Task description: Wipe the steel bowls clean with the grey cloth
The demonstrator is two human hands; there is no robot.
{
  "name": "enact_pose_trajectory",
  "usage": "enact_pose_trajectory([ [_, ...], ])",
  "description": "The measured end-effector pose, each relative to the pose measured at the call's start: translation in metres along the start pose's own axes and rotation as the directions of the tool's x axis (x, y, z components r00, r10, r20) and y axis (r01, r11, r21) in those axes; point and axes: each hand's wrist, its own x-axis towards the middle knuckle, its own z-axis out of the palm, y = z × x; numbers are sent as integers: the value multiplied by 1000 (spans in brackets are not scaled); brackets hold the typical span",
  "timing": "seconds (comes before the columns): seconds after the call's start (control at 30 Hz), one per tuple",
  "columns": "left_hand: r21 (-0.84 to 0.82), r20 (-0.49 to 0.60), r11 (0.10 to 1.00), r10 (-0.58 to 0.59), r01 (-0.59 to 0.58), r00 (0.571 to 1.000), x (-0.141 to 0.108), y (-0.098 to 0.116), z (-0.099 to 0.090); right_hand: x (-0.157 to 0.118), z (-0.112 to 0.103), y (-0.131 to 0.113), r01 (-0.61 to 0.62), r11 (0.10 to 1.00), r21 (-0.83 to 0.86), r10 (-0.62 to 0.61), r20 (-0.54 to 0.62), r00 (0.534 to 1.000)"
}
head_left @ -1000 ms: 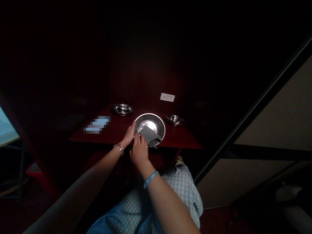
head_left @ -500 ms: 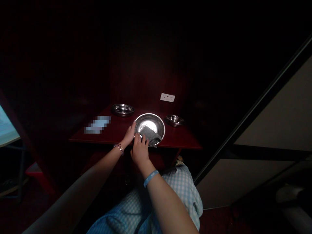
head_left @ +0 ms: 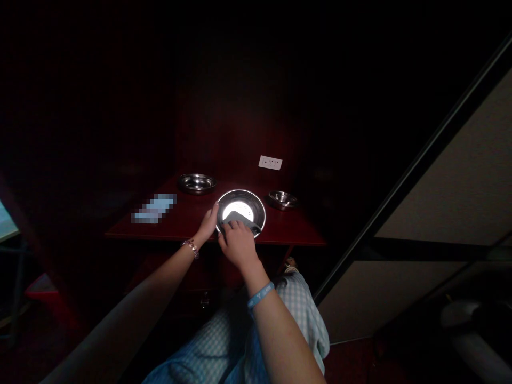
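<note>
A shiny round metal basin [head_left: 258,209] is tilted toward me at the front of the dark red desk. My left hand [head_left: 208,221] grips its left rim, thumb on the upper side and fingers hidden behind. Inside the basin lies a grey cloth [head_left: 240,216], pressed against the lower part of the bowl. My right hand [head_left: 239,242] rests on that cloth with its fingers over it, holding it to the metal. Light glares off the basin's inner bottom above the cloth.
Two smaller metal bowls stand on the desk [head_left: 160,229]: one bowl [head_left: 197,184] back left, another bowl [head_left: 282,200] to the right. A blurred light-blue flat item [head_left: 154,208] lies at left. A white wall socket [head_left: 270,162] sits behind. A pale panel [head_left: 440,213] slants at right.
My right hand has moved right and onto the grey cloth, covering more of it. The cloth now sits lower and flatter in the basin. My left hand keeps its hold on the rim.
</note>
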Motion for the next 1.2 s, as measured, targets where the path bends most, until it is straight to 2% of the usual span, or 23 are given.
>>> enact_pose_trajectory([
  [0.13,8,25,999,37,-38,999,1,-1,0,-6,-3,12,-147,988,-56,152,93,984],
  [0.2,26,23,999,36,-36,999,1,-1,-1,-6,4,17,-160,986,-52,166,155,974],
  [0.27,35,10,999,30,-31,999,1,0,-1,-3,12,21,-148,989,-6,147,170,974],
  [0.37,21,18,1000,5,-5,1000,1,0,-1,7,20,26,-87,993,76,77,128,989],
  [0.47,-19,67,999,-34,35,997,2,-2,-1,20,22,34,55,997,62,-59,60,996],
  [0.63,-60,91,996,-55,61,994,5,-7,-1,40,17,62,195,980,-40,-195,20,981],
  [0.83,-61,134,998,4,4,991,2,-5,-3,52,0,103,347,930,-124,-347,18,938],
  [0.93,-64,155,998,-1,11,988,1,-5,-3,51,-10,115,350,921,-171,-350,31,936],
  [1.0,-52,134,999,-2,9,991,1,-5,-4,49,-16,118,314,926,-210,-312,45,949],
  [1.07,-44,117,999,7,-2,993,1,-4,-4,46,-19,120,328,915,-234,-320,73,945],
  [1.2,-30,119,999,30,-26,992,0,-1,-4,41,-20,120,343,919,-193,-330,100,939],
])
